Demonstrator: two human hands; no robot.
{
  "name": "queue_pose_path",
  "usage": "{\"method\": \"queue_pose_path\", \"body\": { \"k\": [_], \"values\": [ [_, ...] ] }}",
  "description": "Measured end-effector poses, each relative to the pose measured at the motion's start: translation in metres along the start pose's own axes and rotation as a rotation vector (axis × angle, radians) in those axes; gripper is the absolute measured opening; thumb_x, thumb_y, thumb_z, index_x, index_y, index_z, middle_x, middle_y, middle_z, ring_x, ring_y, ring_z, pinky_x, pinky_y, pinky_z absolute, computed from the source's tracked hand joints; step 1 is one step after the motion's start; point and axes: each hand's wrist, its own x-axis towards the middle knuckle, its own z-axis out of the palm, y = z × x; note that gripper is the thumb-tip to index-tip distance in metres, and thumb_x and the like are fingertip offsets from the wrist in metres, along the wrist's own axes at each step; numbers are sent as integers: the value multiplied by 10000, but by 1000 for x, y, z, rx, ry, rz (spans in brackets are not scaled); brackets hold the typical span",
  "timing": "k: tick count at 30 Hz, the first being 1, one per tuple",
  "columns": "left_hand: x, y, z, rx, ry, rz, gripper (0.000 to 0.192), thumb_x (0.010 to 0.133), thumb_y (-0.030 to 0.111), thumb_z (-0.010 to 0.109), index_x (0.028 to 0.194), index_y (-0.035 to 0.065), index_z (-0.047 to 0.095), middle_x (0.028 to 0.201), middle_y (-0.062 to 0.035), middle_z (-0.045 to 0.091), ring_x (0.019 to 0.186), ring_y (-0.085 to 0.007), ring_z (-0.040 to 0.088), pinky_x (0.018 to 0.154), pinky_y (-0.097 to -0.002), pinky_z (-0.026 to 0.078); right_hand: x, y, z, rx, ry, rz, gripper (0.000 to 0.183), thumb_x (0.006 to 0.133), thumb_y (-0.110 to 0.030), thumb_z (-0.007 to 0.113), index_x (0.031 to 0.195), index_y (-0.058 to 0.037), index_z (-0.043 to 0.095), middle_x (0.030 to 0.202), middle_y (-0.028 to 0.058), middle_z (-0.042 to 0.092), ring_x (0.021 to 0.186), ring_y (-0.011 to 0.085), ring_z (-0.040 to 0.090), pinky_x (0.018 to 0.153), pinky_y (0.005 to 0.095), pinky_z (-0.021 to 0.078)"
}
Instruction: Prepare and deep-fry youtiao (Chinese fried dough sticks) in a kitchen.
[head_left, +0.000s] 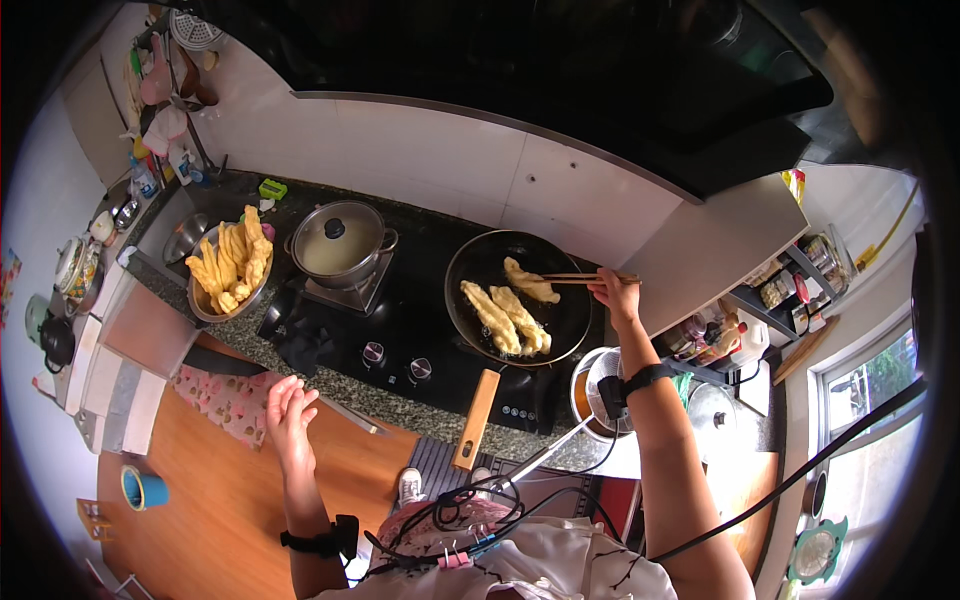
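Note:
My right hand (619, 298) grips a pair of long wooden chopsticks (574, 278) over the right side of a black frying pan (465, 255). Their tips reach a strip of fried dough (531, 283) at the back of the pan; whether they pinch it or only touch it, I cannot tell. Two more dough strips, a left one (491, 319) and a middle one (521, 321), lie side by side in bubbling oil. The pan's wooden handle (477, 420) points towards me over the counter edge. Empty and with loosely spread fingers, my left hand (289, 424) hovers before the counter, left of the knobs.
A lidded pot (336, 244) stands on the left burner. Beyond it, a metal bowl (206, 309) holds several golden dough sticks (231, 262). Under my right forearm sits a strainer (604, 371) over a pot. The range hood (525, 67) overhangs the stove. Black cables (450, 510) hang before my body.

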Motion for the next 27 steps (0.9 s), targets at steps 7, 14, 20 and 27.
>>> {"method": "queue_pose_path", "body": {
  "k": [7, 14, 20, 27],
  "values": [
    [4, -3, 1, -15, -43, 13, 232, 823, 158, 541, 1044, 96, 508, 999, -14, 530, 814, -116, 553, 639, -221, 401, -34, -6, -11, 61, 86, -141, 231, 834, -183, 528, 919, 23, 589, 778, 103, 622, 695, 177, 626, 587, 246, 499],
    [3, 21, 9, -75, -9, 179, 199, 829, 142, 524, 1021, 91, 519, 1013, -16, 544, 862, -117, 551, 688, -222, 382, -142, -1, -9, -41, 244, -356, 137, 800, -106, 599, 801, 30, 584, 666, 65, 593, 605, 114, 563, 581, 208, 434],
    [-6, 47, 39, -7, -79, 444, 174, 826, 1, 463, 993, -22, 507, 988, -85, 540, 908, -161, 531, 854, -258, 389, -179, 11, -12, -514, 287, -521, 73, 777, -50, 551, 808, -6, 601, 696, 130, 530, 615, 262, 545, 560, 312, 425],
    [-11, 55, 40, 22, -158, 536, 168, 836, 15, 458, 994, -17, 505, 985, -87, 539, 912, -164, 531, 842, -259, 393, -188, 6, -5, -491, 307, -498, 124, 792, -86, 538, 846, -2, 612, 706, 131, 530, 612, 260, 550, 567, 317, 429]
  ]
}}
